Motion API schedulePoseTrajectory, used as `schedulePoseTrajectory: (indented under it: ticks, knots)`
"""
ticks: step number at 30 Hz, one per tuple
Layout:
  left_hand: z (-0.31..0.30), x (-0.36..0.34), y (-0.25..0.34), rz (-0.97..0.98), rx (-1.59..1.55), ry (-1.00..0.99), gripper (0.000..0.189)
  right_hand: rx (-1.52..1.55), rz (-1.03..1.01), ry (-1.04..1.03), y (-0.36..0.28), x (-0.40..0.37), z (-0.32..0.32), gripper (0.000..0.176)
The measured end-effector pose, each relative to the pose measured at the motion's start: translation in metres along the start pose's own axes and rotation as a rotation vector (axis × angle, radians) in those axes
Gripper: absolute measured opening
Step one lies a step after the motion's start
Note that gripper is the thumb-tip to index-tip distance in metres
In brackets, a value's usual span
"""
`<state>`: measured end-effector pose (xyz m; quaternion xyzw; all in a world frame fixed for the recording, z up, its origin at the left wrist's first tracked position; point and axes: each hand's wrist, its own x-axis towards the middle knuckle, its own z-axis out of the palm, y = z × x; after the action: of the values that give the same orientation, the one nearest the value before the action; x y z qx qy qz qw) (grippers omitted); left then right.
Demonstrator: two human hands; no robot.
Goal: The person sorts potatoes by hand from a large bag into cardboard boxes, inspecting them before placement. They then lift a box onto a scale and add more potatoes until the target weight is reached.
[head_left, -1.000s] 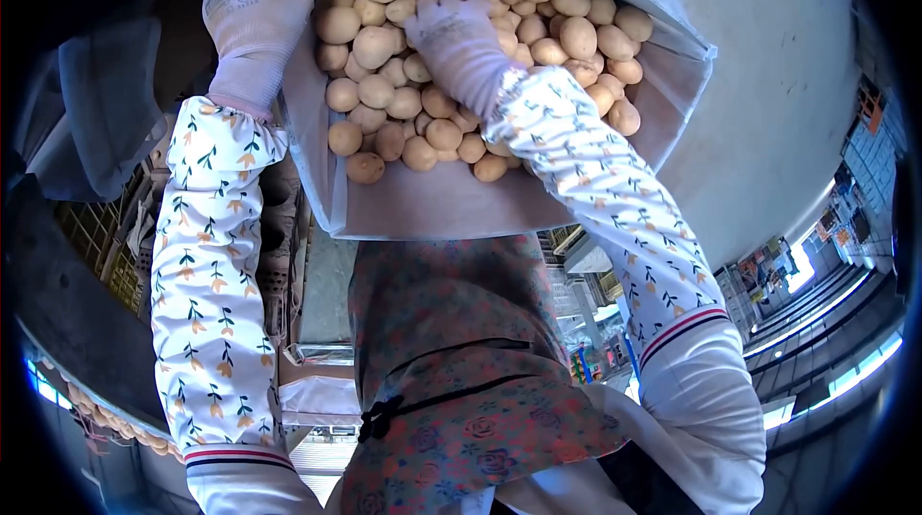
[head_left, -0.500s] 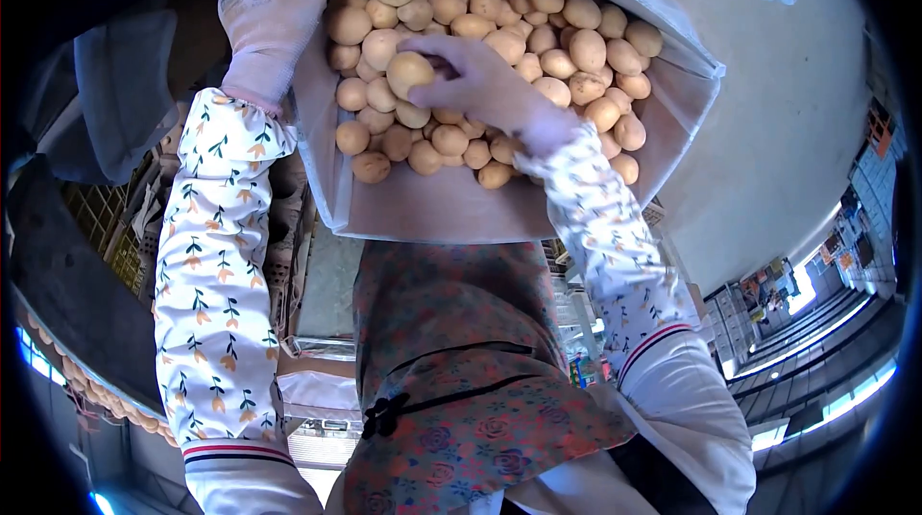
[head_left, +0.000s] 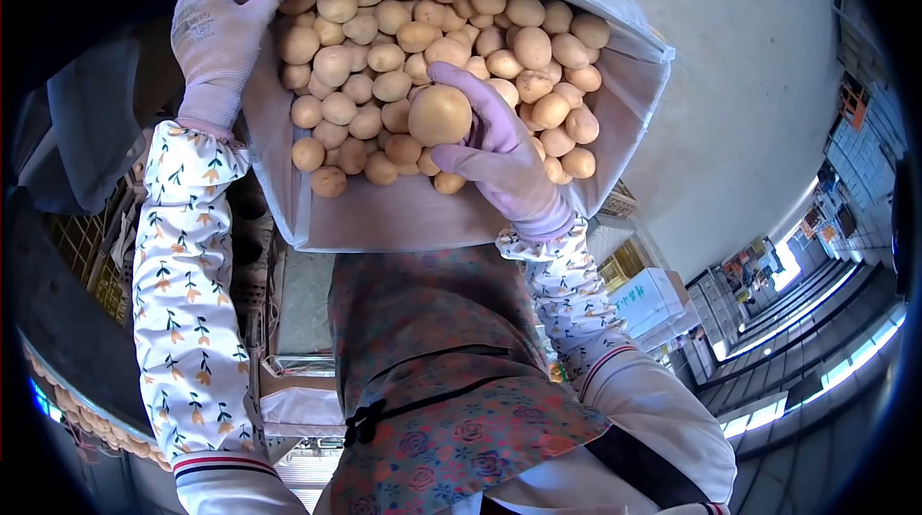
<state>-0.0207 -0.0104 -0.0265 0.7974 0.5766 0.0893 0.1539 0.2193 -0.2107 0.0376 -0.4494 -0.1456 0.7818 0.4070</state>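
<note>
My left hand [head_left: 213,35], in a pale thin glove, is closed on the upper left rim of a whitish box [head_left: 403,222] tilted towards me. Many brown eggs [head_left: 389,56] lie piled inside it, some with dark smudges. Over the pile, my gloved right hand [head_left: 495,145] holds one larger-looking egg [head_left: 441,115] between thumb and fingers. Its blunt end faces the camera. The egg is raised nearer to me than the others.
Below the box is my floral apron [head_left: 451,371]. A pale floor [head_left: 730,112] stretches to the right, with a white carton [head_left: 645,302] beside my right sleeve. More eggs [head_left: 96,419] form a curved row at the lower left. Dark hanging cloth [head_left: 96,131] is at the left.
My right hand has lifted the egg from the pile towards me and turned so its fingers show. The box and my left hand appear shifted left in view.
</note>
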Motion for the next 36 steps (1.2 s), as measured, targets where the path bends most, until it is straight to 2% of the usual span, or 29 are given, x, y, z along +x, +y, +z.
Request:
schedulePoseTrajectory:
  ticks: [1, 5, 7, 9, 11, 13, 14, 15, 16, 18, 19, 20, 23, 24, 26, 27, 28, 29, 33, 34, 35, 36]
  knots:
    - [0.000, -0.001, 0.000, 0.000, -0.001, 0.005, 0.031, -0.141, 0.012, 0.104, 0.008, -0.004, 0.006, 0.077]
    - [0.000, -0.001, -0.002, -0.014, -0.022, -0.021, 0.033, -0.782, -0.046, 0.105, 0.025, -0.019, 0.013, 0.067]
    - [0.001, 0.000, -0.007, -0.019, -0.065, -0.032, 0.033, -1.438, -0.367, 0.238, 0.030, -0.033, -0.011, 0.063]
    - [0.005, -0.001, -0.014, 0.031, -0.052, -0.011, 0.032, -1.383, -0.413, 0.611, 0.022, -0.034, -0.045, 0.055]
    - [0.004, -0.001, -0.012, 0.027, -0.021, 0.000, 0.031, -1.728, -0.560, 0.870, 0.025, -0.026, -0.091, 0.056]
    - [0.005, -0.001, -0.013, 0.034, -0.021, 0.005, 0.032, -1.948, -0.445, 0.975, 0.029, -0.001, -0.082, 0.060]
    - [0.006, 0.000, -0.014, 0.026, -0.023, 0.001, 0.032, -1.872, -0.198, 0.942, 0.027, 0.002, -0.060, 0.067]
    - [0.006, 0.000, -0.014, 0.016, -0.025, 0.000, 0.032, -1.917, -0.186, 0.890, 0.043, 0.009, -0.039, 0.068]
    - [0.006, 0.000, -0.014, 0.008, -0.032, -0.008, 0.033, -2.031, -0.189, 0.747, 0.067, 0.024, -0.012, 0.068]
    - [0.002, 0.001, -0.008, -0.017, -0.016, -0.031, 0.033, -1.515, 0.146, 0.537, 0.137, 0.038, 0.028, 0.090]
    - [0.001, 0.001, -0.006, -0.032, -0.012, -0.043, 0.034, -1.460, -0.008, 0.561, 0.165, 0.040, 0.058, 0.094]
    - [0.000, 0.001, -0.008, -0.031, -0.020, -0.063, 0.034, -1.526, -0.013, 0.521, 0.129, 0.041, 0.085, 0.082]
    - [0.007, 0.002, -0.019, -0.021, -0.023, -0.055, 0.035, -1.231, -0.347, 0.215, 0.149, 0.027, 0.062, 0.064]
    - [0.005, 0.001, -0.014, -0.037, -0.040, -0.045, 0.035, -1.248, -0.414, 0.105, 0.133, 0.020, 0.053, 0.047]
    - [0.006, 0.002, -0.012, -0.006, -0.024, -0.044, 0.034, -1.133, -0.590, 0.289, 0.081, 0.009, 0.018, 0.041]
    - [0.003, 0.001, -0.012, 0.001, -0.007, -0.043, 0.034, -1.214, -0.410, 0.427, 0.034, 0.000, 0.010, 0.032]
    - [0.001, 0.000, -0.010, -0.027, -0.037, -0.079, 0.032, -1.304, -0.502, 0.562, 0.035, -0.001, -0.033, 0.029]
    - [0.003, 0.000, -0.013, 0.000, -0.061, -0.050, 0.033, -1.384, -0.584, 0.786, 0.025, -0.008, -0.053, 0.034]
    - [0.004, 0.002, -0.015, -0.011, -0.033, -0.043, 0.033, -1.680, -0.600, 0.960, 0.042, 0.001, -0.119, 0.053]
    - [0.005, 0.002, -0.015, -0.023, -0.050, -0.047, 0.033, -1.587, -0.597, 0.889, 0.041, 0.008, -0.119, 0.057]
    - [0.005, 0.001, -0.015, -0.025, -0.039, -0.051, 0.032, -1.659, -0.511, 1.024, 0.051, 0.015, -0.112, 0.060]
    - [0.005, 0.002, -0.015, -0.026, -0.029, -0.047, 0.032, -1.727, -0.432, 1.121, 0.041, 0.023, -0.077, 0.050]
